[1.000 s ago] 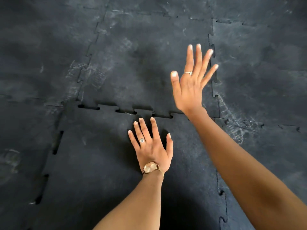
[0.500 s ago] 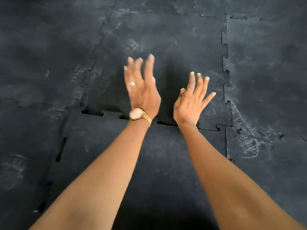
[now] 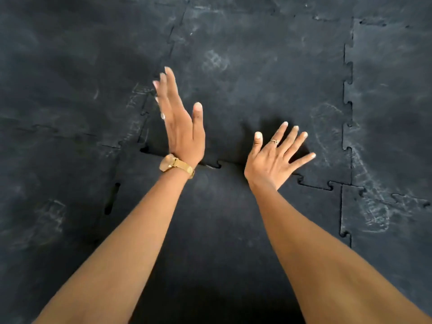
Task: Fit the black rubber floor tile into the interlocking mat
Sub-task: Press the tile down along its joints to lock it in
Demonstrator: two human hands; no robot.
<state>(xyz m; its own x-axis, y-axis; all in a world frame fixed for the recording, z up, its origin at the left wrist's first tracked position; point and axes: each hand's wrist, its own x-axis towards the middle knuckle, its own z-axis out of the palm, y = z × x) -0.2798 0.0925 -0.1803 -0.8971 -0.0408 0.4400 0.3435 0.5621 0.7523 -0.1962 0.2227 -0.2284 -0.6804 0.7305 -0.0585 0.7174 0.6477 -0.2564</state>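
The black rubber floor tile (image 3: 217, 220) lies under my forearms, surrounded by the interlocking mat (image 3: 261, 73). Its far toothed edge meets the mat; dark gaps show along that seam at the left and along the tile's left side, while the right part of the seam looks closed. My left hand (image 3: 181, 123), with a gold watch, is raised edge-on above the far seam, fingers straight and together. My right hand (image 3: 272, 156) lies flat with fingers spread, pressing across the same seam further right. Neither hand holds anything.
Black puzzle-edged mat tiles (image 3: 388, 94) cover the whole floor, marked with dusty shoe prints (image 3: 374, 213). A narrow open slot (image 3: 111, 198) shows at the tile's left edge.
My left hand lifted off the tile, rose above the far seam and turned edge-on. My right hand came down from the air and now lies spread on the seam.
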